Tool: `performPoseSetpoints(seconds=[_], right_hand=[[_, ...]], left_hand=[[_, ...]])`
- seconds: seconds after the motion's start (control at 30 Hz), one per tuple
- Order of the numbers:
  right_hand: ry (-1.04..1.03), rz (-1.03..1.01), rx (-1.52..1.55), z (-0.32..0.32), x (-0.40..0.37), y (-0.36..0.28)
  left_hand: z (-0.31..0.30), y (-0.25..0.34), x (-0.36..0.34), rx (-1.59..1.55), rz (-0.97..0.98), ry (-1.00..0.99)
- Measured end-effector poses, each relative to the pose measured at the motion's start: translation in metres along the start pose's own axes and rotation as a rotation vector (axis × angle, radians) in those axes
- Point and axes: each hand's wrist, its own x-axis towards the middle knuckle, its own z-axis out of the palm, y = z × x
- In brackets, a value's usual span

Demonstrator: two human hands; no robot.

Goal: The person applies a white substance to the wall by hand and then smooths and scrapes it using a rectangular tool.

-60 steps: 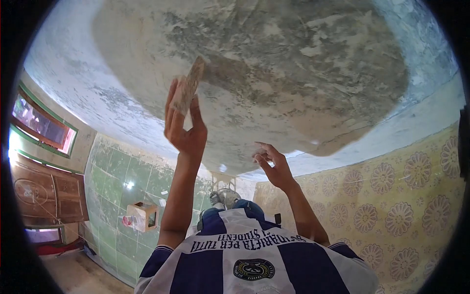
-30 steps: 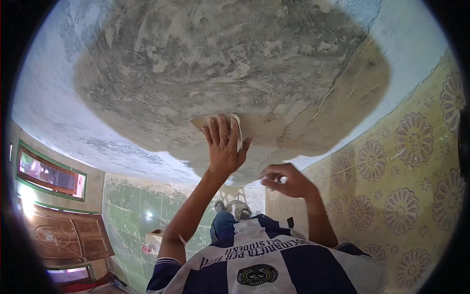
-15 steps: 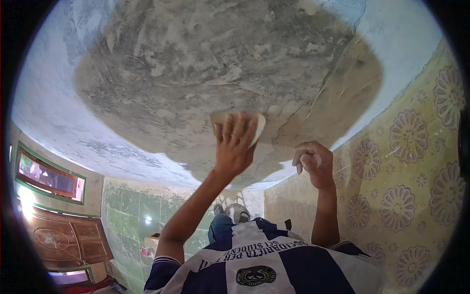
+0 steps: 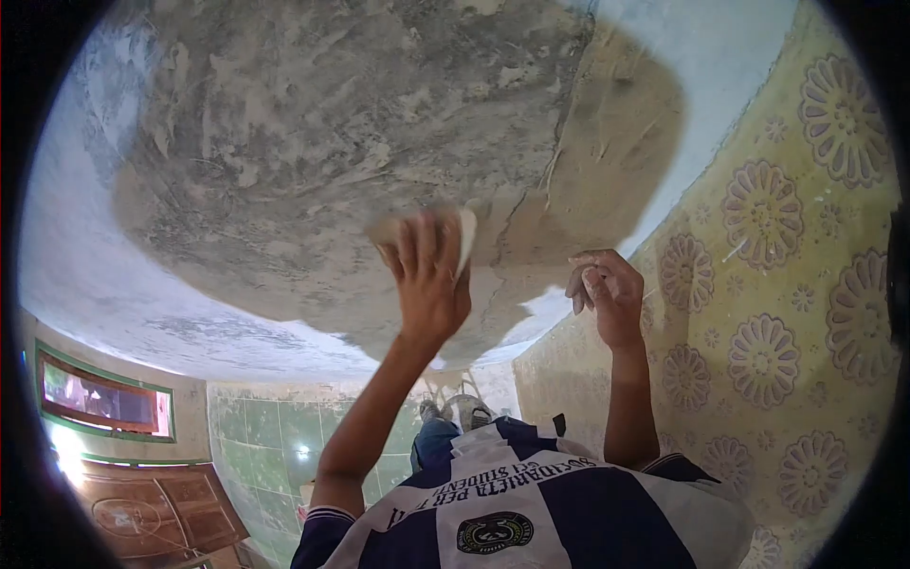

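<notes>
A grey plastered patch (image 4: 313, 114) spreads over the pale surface in front of me. My left hand (image 4: 431, 284) presses a flat pale scraper (image 4: 467, 232) against the lower part of this patch, fingers laid over its face. Motion blurs the fingertips and the scraper's left edge. My right hand (image 4: 609, 299) is raised to the right, near the corner by the patterned wall, apart from the scraper. Its fingers are curled inward and smeared with a pale grey coating. Whether something lies inside them is hidden.
A yellow wall with flower patterns (image 4: 763, 223) stands at the right. Green tiles (image 4: 275, 427) cover a lower wall behind me. A framed window (image 4: 104, 394) and a brown wooden door (image 4: 152, 512) are at the left. My feet (image 4: 469, 412) show below.
The view has turned, so the patch and crack sit further left. My left hand and the scraper appear further left and more blurred. My right hand stays curled at nearly the same place.
</notes>
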Motion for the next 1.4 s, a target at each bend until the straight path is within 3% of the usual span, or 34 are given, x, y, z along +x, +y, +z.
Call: performPoseSetpoints(seconds=[0.1, 0.2, 0.27, 0.4, 0.5, 0.57, 0.67, 0.7, 0.83, 0.93, 1.13, 1.17, 1.23, 1.33, 1.4], right_hand=[[0.024, -0.042, 0.026, 0.003, 0.001, -0.001], [0.033, -0.015, 0.041, 0.004, -0.007, 0.002], [0.025, 0.009, 0.042, 0.003, -0.011, 0.006], [0.114, -0.041, -0.014, 0.001, -0.01, 0.001], [0.131, -0.083, -0.028, 0.0, -0.007, -0.005], [0.15, -0.101, -0.029, 0.003, -0.009, -0.005], [0.102, -0.075, -0.025, 0.004, -0.014, -0.004], [0.084, -0.014, 0.008, 0.003, -0.018, 0.0], [0.057, 0.052, -0.026, -0.002, -0.027, -0.001], [0.07, 0.054, -0.022, -0.004, -0.022, -0.001], [0.046, 0.007, -0.024, 0.01, -0.015, -0.007], [0.042, 0.007, -0.024, 0.012, -0.015, -0.006], [0.008, 0.005, -0.053, 0.015, -0.017, -0.002], [0.005, 0.024, -0.068, 0.011, -0.022, 0.001], [0.019, 0.032, -0.079, 0.007, -0.025, 0.003]], left_hand=[[-0.034, 0.007, 0.049, 0.09, 0.08, 0.156], [-0.021, 0.014, 0.036, 0.109, 0.13, 0.1], [0.017, 0.01, -0.023, 0.053, 0.104, -0.16], [0.033, 0.015, -0.054, -0.062, -0.011, -0.164], [0.014, 0.023, -0.009, -0.003, -0.002, -0.143], [-0.004, 0.027, 0.029, -0.042, 0.013, 0.115], [-0.012, 0.026, 0.049, -0.019, 0.027, 0.209], [0.002, 0.022, 0.035, -0.017, 0.035, 0.202], [0.07, 0.006, -0.082, -0.03, -0.065, -0.167], [0.066, 0.011, -0.092, -0.121, -0.102, -0.15], [-0.002, 0.009, 0.036, -0.027, -0.032, 0.364], [0.004, 0.006, 0.028, -0.025, -0.034, 0.365], [0.033, -0.002, -0.013, -0.019, -0.03, 0.084], [0.076, -0.021, -0.104, -0.036, -0.015, 0.031], [0.079, -0.034, -0.134, -0.069, -0.172, -0.047]])
